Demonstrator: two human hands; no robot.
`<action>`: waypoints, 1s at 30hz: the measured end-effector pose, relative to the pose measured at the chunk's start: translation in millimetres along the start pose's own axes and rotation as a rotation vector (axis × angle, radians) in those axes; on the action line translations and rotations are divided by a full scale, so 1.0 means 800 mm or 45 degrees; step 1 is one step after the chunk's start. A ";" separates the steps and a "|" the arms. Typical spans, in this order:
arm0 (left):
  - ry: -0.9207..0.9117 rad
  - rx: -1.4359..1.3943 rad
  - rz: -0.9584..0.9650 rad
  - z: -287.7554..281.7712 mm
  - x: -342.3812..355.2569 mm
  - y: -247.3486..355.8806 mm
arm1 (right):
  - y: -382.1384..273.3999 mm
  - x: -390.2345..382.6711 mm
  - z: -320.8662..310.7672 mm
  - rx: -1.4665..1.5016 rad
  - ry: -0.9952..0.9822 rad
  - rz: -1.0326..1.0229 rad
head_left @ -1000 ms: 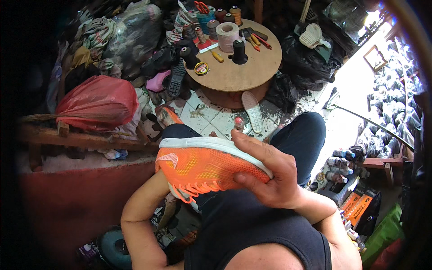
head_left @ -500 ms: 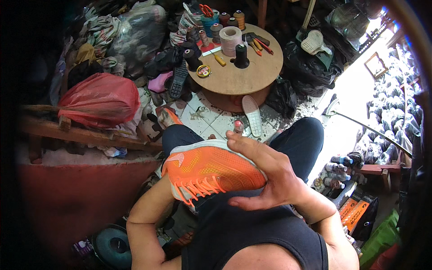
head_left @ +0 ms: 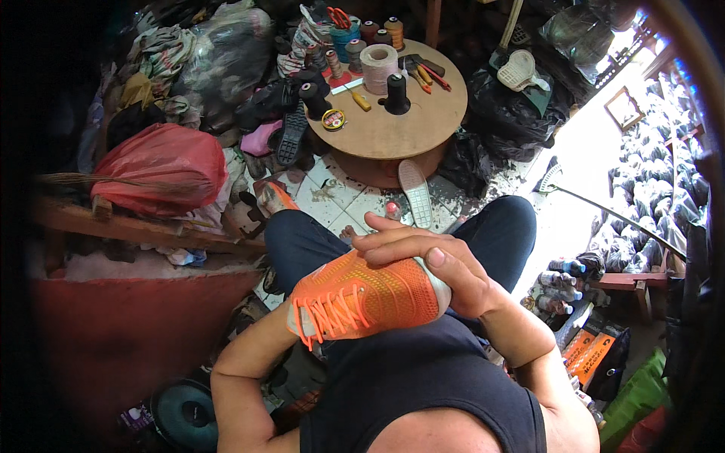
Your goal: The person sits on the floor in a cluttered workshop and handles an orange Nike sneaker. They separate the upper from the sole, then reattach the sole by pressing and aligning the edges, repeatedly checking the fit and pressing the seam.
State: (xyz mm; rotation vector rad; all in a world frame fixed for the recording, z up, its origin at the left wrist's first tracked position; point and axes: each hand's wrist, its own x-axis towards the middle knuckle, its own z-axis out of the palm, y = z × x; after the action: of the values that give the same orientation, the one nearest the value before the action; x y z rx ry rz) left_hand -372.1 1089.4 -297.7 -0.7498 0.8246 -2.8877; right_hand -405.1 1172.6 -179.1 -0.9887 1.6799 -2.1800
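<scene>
An orange running shoe (head_left: 370, 296) with orange laces and a pale sole edge is held sideways above my lap, toe toward the right. My left forearm (head_left: 257, 349) runs up to the shoe's ankle opening; the left hand is hidden inside and bears the shoe from there. Over the sole side and toe lies my right hand (head_left: 445, 264), its fingers bent together across the shoe and its thumb by the toe. Beyond my knees a loose pale shoe sole (head_left: 414, 192) lies on the tiles, near a small bottle with a red cap (head_left: 393, 211).
A round wooden table (head_left: 430, 121) ahead carries thread spools (head_left: 396, 96), a tape roll (head_left: 379, 69), pliers (head_left: 436, 78) and a yellow-handled tool (head_left: 361, 101). Another orange shoe (head_left: 278, 198) sits left of my knee. A red bag (head_left: 160, 167) rests on a wooden bench. Black bags (head_left: 513, 113) stand right.
My right hand has closed over the sole side of the running shoe from a spread pose. The shoe has turned slightly, its sole edge now mostly covered.
</scene>
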 end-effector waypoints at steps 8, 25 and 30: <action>0.621 0.627 -0.891 0.052 0.033 0.083 | 0.014 -0.003 0.023 0.449 0.474 0.066; 0.710 0.894 -1.109 0.037 0.049 0.107 | -0.008 0.028 0.020 0.378 0.558 -0.189; 0.696 0.913 -1.106 0.027 0.051 0.103 | -0.010 0.030 0.032 0.256 0.613 -0.198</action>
State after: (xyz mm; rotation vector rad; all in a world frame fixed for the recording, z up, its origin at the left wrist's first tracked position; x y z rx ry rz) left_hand -405.4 1001.2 -305.9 -0.2393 -0.7783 -3.7636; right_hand -405.3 1142.6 -159.8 -0.5884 1.5518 -2.7957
